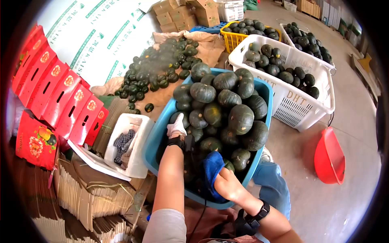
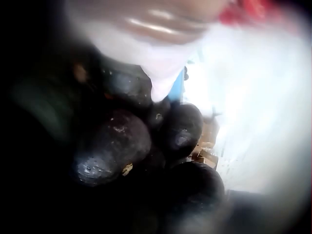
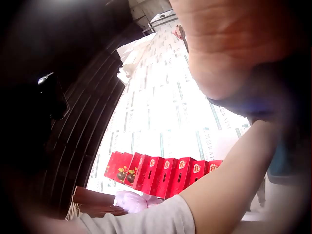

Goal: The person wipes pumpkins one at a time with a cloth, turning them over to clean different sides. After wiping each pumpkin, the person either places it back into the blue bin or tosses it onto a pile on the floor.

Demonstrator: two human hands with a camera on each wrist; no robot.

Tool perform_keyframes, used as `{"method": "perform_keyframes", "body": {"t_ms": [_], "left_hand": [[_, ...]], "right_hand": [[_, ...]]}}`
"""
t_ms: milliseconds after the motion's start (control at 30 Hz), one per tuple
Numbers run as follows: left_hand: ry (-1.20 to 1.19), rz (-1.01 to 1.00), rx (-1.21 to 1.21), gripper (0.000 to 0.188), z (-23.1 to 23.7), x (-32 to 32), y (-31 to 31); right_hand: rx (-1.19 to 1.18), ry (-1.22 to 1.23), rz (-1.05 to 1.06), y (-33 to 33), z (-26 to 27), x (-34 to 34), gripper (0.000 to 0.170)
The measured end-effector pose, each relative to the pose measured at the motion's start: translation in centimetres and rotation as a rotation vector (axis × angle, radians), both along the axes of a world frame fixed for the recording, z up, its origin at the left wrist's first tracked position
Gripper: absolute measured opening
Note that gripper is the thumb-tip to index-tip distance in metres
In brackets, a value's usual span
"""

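A blue tub (image 1: 150, 149) is heaped with dark green pumpkins (image 1: 240, 119). My left hand (image 1: 176, 127), in a white glove, is at the tub's left side and grips a pumpkin (image 1: 184, 118) there. In the left wrist view the glove (image 2: 161, 75) lies over a dark pumpkin (image 2: 126, 87), one finger pointing down; most of the other fingers are hidden. My bare right hand (image 1: 227, 185) holds a blue cloth (image 1: 213, 170) above the near part of the tub, and the cloth covers its fingers. In the right wrist view that hand (image 3: 229, 46) shows only in part.
White crates (image 1: 298, 101) and a yellow crate (image 1: 231, 40) of pumpkins stand behind and right. More pumpkins (image 1: 162, 67) lie on a brown sheet. To the left are red boxes (image 1: 56, 91), a foam box (image 1: 139, 164) and stacked cardboard (image 1: 77, 198). A red basin (image 1: 329, 156) is on the right floor.
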State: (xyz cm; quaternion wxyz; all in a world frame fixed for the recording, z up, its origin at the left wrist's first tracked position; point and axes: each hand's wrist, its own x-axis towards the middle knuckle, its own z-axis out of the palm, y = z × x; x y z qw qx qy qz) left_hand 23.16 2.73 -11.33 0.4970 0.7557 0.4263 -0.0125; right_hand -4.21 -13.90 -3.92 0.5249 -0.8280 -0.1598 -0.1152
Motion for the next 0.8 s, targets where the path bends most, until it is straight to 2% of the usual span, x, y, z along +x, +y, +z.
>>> {"method": "perform_keyframes", "body": {"t_ms": [33, 67, 100, 167, 200, 267, 300, 367, 400, 433, 500, 567, 600, 633, 700, 733, 800], "left_hand": [[-0.023, 0.019, -0.005, 0.097, 0.1, -0.9, -0.4], [-0.174, 0.036, 0.023, 0.088, -0.4, -1.3, -1.1], [-0.342, -0.054, 0.025, 0.086, -3.0, -0.2, -0.3], [-0.653, -0.231, 0.084, 0.084, -2.0, -1.7, -0.1], [-0.573, -0.286, 0.173, 0.085, -3.3, -0.8, 1.9], [-0.465, -0.506, 0.287, 0.087, -2.0, -1.6, 5.6], [-0.381, -0.613, 0.319, 0.088, -1.7, -1.8, 7.4], [-0.103, -0.761, 0.733, 0.095, 3.1, -5.7, 7.7], [-0.005, -0.843, 0.878, 0.097, 4.2, -7.2, 7.8], [0.095, -0.921, 1.021, 0.099, 5.0, -8.6, 7.7], [0.118, -0.948, 1.033, 0.101, 4.7, -9.8, 8.4], [-0.05, -0.885, 0.544, 0.101, 1.4, -8.2, 12.0], [0.055, -0.956, 0.524, 0.095, 2.7, -7.5, 12.4], [0.052, -0.953, 0.523, 0.095, 3.1, -7.9, 11.9], [0.345, -1.084, 0.851, 0.091, 3.7, -9.1, 9.4], [0.308, -1.138, 0.832, 0.09, 3.5, -9.3, 8.5], [0.35, -1.162, 0.962, 0.083, 3.3, -10.4, 4.7]], "right_hand": [[-0.003, 0.017, 0.006, -0.2, 0.0, -0.2, 0.012], [0.001, 0.035, 0.031, -0.2, 0.3, -0.3, 0.013], [0.007, 0.047, 0.059, 0.0, 0.6, -0.4, 0.015], [0.106, 0.241, 0.029, 0.2, 1.1, -0.5, 0.015], [0.149, 0.33, 0.015, 0.2, 1.6, -0.5, 0.018], [0.295, 0.509, -0.026, 0.0, 2.2, -0.6, 0.024], [0.271, 0.483, -0.043, 0.0, 1.8, -0.8, 0.025], [0.232, 0.479, 0.006, -0.4, 3.0, -1.0, 0.026], [0.248, 0.531, 0.001, -0.3, 2.7, -0.9, 0.026], [0.269, 0.484, -0.015, 0.0, 2.6, -0.9, 0.026], [0.234, 0.619, 0.029, 0.0, 3.0, -0.6, 0.027], [0.245, 0.572, 0.063, 0.2, 1.7, -0.5, 0.031], [0.258, 0.522, 0.09, 0.3, 1.1, -0.4, 0.037], [0.255, 0.52, 0.092, 0.3, 1.0, -0.5, 0.037], [0.19, 0.629, 0.12, 0.3, 0.9, -0.7, 0.033], [0.187, 0.627, 0.119, 0.2, 0.6, -0.9, 0.033], [-0.078, 0.167, 0.171, 0.1, 0.2, -1.2, 0.027]]}}
